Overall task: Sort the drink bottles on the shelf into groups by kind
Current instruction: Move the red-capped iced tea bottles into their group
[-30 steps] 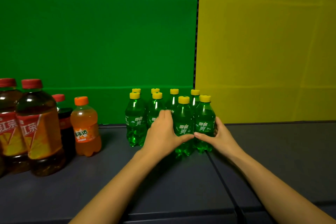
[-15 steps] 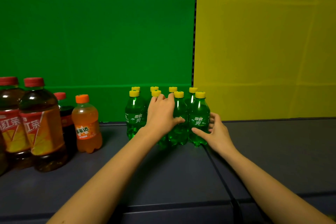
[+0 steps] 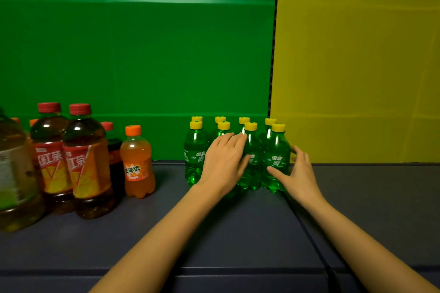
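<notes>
Spotter: Edges first. Where do the green bottles (image 3: 253, 147) stand?

Checker: Upright at the back of the shelf (image 3: 238, 233), in two rows of four, yellow-capped and packed shoulder to shoulder. The back row is close to the green panel (image 3: 142, 54). The group's right end reaches the line where that panel meets the yellow panel (image 3: 357, 54).

Spotter: And the hands?

Checker: The left hand (image 3: 223, 164) lies flat against the front row with straight fingers. It covers the second bottle, its fingertips reach the neck of the third, and it grips nothing. The right hand (image 3: 297, 173) holds the front right bottle (image 3: 276, 150), thumb across the front low down and fingers round the right side.

Spotter: Room to the left?

Checker: A strip of open shelf lies between the leftmost green bottle and the orange soda bottle (image 3: 138, 162). Behind that stands a dark bottle (image 3: 113, 147). Further left are two red-capped tea bottles (image 3: 87, 164), side by side, and a large pale bottle (image 3: 14, 173) cut off by the left edge of view.

Spotter: To the right?

Checker: Open shelf runs from the right hand to the edge of view, along the foot of the yellow panel. A dark seam (image 3: 307, 228) crosses the shelf from beneath the front right bottle toward the front edge (image 3: 238, 271).

Spotter: In front?

Checker: The two forearms cross the open shelf between the group and the front edge.
</notes>
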{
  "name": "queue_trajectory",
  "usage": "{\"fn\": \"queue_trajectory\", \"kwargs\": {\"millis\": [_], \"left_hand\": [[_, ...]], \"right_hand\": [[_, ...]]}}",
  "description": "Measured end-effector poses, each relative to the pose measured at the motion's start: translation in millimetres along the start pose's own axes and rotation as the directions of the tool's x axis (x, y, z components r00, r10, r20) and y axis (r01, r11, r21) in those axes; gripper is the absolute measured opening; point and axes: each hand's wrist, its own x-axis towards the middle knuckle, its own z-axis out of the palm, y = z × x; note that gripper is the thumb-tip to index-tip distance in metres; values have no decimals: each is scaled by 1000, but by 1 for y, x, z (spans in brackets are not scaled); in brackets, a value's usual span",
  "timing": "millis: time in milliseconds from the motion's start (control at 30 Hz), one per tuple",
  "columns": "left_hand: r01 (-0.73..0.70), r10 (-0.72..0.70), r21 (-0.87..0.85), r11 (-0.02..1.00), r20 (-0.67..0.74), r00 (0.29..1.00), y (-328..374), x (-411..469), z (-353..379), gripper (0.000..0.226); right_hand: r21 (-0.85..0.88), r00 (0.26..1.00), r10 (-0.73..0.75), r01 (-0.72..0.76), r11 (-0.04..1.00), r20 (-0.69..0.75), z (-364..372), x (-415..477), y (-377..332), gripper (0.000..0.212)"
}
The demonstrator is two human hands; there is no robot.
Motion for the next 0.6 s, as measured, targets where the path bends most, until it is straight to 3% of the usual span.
{"fn": "queue_trajectory", "kwargs": {"millis": [33, 167, 267, 400, 600], "left_hand": [[-11, 8, -36, 999, -80, 997, -5, -7, -9, 34], [72, -80, -45, 996, -182, 980, -59, -58, -56, 19], [187, -185, -5, 982, -179, 966, -114, -102, -97, 18], [304, -306, -42, 952, -208, 929, -138, -129, -117, 26], [455, -479, -151, 878, -267, 836, -176, -159, -137, 46]], "right_hand": [[-7, 999, -20, 20, 1000, -28, -1, -3, -6, 85], [-12, 985, -160, 160, 987, -67, 22, -28, -57, 76], [56, 960, -262, 268, 962, -95, 53, -46, -104, 64], [151, 944, -328, 320, 935, 37, 56, -55, -123, 53], [252, 887, -399, 341, 906, 234, 101, -75, -170, 55]]}}
